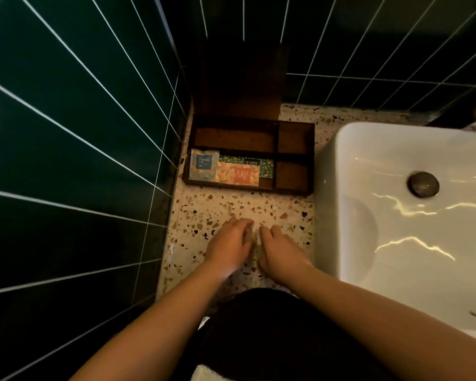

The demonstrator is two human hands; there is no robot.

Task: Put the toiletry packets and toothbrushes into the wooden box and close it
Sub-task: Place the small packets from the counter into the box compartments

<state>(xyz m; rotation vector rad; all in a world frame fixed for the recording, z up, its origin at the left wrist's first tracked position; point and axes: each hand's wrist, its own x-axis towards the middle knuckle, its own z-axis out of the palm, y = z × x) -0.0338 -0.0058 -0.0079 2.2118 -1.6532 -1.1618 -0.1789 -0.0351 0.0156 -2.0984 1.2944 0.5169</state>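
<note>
The wooden box (294, 138) stands open at the back of the terrazzo counter, its lid (242, 78) leaning upright against the tiled wall. In its front left compartment lie a grey shower cap packet (204, 167), an orange patterned packet (238, 174) and a green patterned packet (264, 165). The other compartments look empty. My left hand (230, 243) and my right hand (279, 250) rest palm down, side by side, on the counter in front of the box. Pale slender items (254, 239), blurred, show between the two hands; they may be toothbrushes. The fingers hide any grip.
A white sink basin (396, 215) with a dark drain plug (423, 185) fills the right side. Dark green tiled walls (80, 133) close off the left and back. A strip of terrazzo counter (245, 204) lies between the box and my hands.
</note>
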